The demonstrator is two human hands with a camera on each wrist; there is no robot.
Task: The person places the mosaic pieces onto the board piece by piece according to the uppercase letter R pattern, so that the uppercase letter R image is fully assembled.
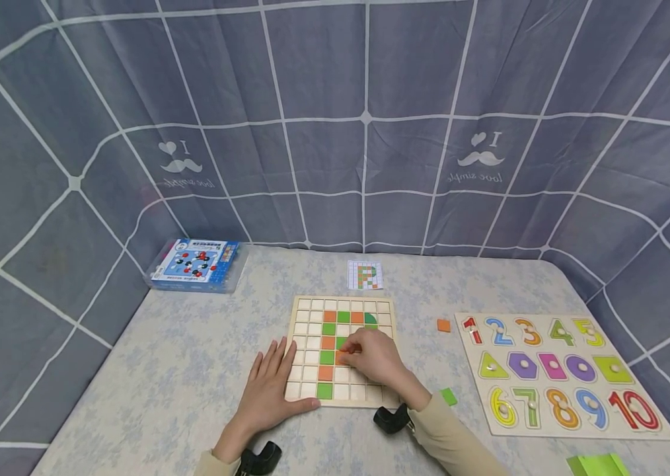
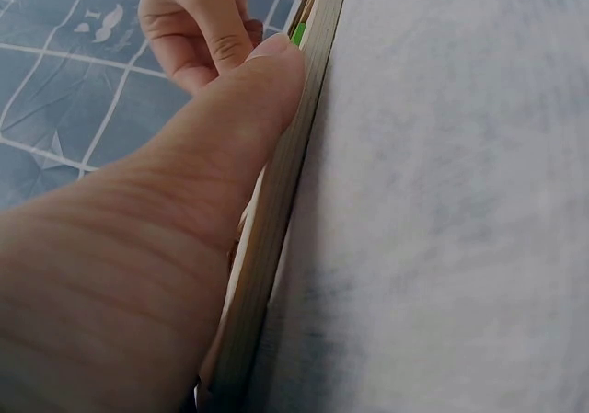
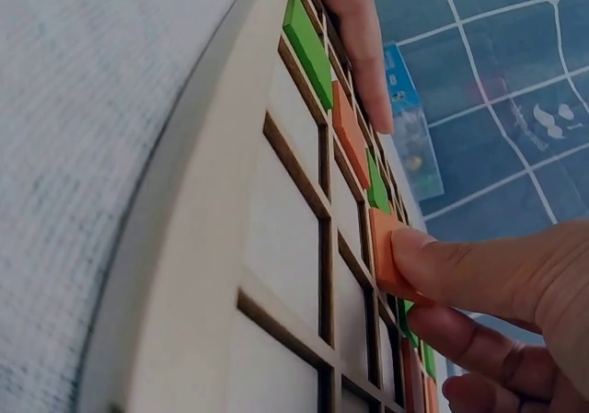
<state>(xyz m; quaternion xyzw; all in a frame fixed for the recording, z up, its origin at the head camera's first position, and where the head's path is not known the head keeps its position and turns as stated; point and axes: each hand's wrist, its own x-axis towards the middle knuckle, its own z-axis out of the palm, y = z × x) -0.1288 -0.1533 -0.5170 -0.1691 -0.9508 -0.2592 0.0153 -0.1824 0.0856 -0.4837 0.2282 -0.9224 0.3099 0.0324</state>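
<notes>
A wooden grid board (image 1: 365, 404) lies on the table, with orange and green square tiles in some cells and a rounded green piece (image 1: 370, 318) at the upper right. Between thumb and fingers, my right hand (image 1: 378, 357) pinches an orange square tile (image 3: 385, 252) at a cell near the board's middle; whether it is fully seated cannot be told. My left hand (image 1: 269, 387) rests at the board's lower left, fingers straight, its thumb along the near edge. The right hand hides part of the grid.
Behind the board lies a small pattern card (image 1: 365, 275). A loose orange tile (image 1: 443, 325) and green tile (image 1: 448, 396) lie to its right, beside a number-and-shape puzzle board (image 1: 579, 433). A green object (image 1: 596, 465) is at the front right; a boxed kit (image 1: 195, 264) sits back left.
</notes>
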